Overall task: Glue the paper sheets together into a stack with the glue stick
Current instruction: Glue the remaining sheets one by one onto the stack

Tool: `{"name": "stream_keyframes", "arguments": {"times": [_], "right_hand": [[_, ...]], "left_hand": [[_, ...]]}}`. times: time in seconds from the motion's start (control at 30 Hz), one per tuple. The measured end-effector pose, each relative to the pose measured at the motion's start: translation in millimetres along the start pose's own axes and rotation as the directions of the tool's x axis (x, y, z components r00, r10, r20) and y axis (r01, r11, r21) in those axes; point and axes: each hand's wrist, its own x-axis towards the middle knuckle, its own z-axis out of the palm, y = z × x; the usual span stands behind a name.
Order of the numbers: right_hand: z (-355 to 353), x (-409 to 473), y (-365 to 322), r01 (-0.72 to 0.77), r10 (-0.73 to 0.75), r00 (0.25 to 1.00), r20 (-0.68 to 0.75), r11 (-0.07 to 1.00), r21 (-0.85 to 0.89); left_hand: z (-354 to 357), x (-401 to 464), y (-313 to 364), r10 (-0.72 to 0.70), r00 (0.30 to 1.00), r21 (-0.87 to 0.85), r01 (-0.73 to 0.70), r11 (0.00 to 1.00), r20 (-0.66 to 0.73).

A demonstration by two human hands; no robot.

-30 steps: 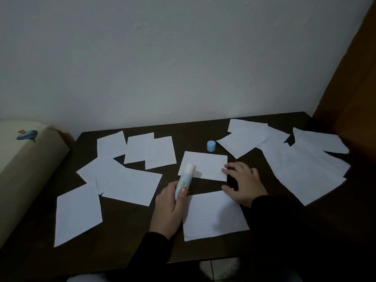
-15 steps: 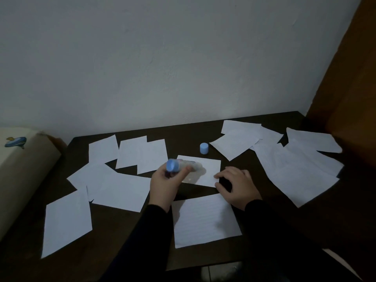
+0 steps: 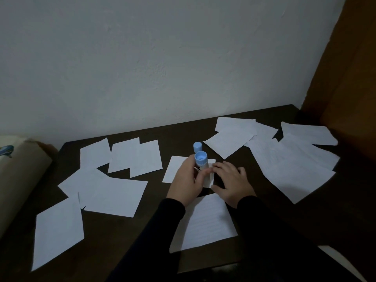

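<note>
— Tipped over since a second ago: the glue stick (image 3: 201, 162) now stands nearly upright, blue base up, its tip down on the small sheet (image 3: 176, 169) mid-surface.
— Fingers?
— Left hand (image 3: 186, 183) grasps the tube; right hand (image 3: 232, 183) rests fingers flat on the sheet's right edge. I'd judge gluing is starting.
— Room?
— Loose sheets both sides; cap (image 3: 197, 147) just behind; lined sheet (image 3: 207, 222) near the front edge.

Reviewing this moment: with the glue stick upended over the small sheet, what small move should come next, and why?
Probably drag the glue stick across the small sheet. The left hand grips it with the blue base up and the tip down on the paper, the right hand rests at the sheet's right edge, and the cap stands off behind.
</note>
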Motion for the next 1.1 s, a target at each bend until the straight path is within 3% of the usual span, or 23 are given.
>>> {"name": "stream_keyframes", "arguments": {"times": [0.3, 0.87, 0.97, 1.1], "right_hand": [[-2, -1, -2, -0.008, 0.008, 1.000, 0.002, 1.000, -0.016], [6, 2, 4, -0.003, 0.002, 1.000, -0.021, 1.000, -0.024], [7, 3, 4, 0.001, -0.001, 1.000, -0.014, 1.000, -0.031], [9, 4, 5, 0.001, -0.001, 1.000, -0.015, 1.000, -0.014]], "left_hand": [[2, 2, -5, -0.045, 0.998, 0.087, 0.041, 0.995, 0.049], [-49, 2, -42, -0.253, 0.949, 0.145, 0.282, 0.948, -0.189], [-50, 0, -44, -0.316, 0.906, -0.001, 0.328, 0.945, -0.281], [-51, 2, -33, -0.481, 0.747, -0.407, 0.305, 0.861, -0.458]]}}
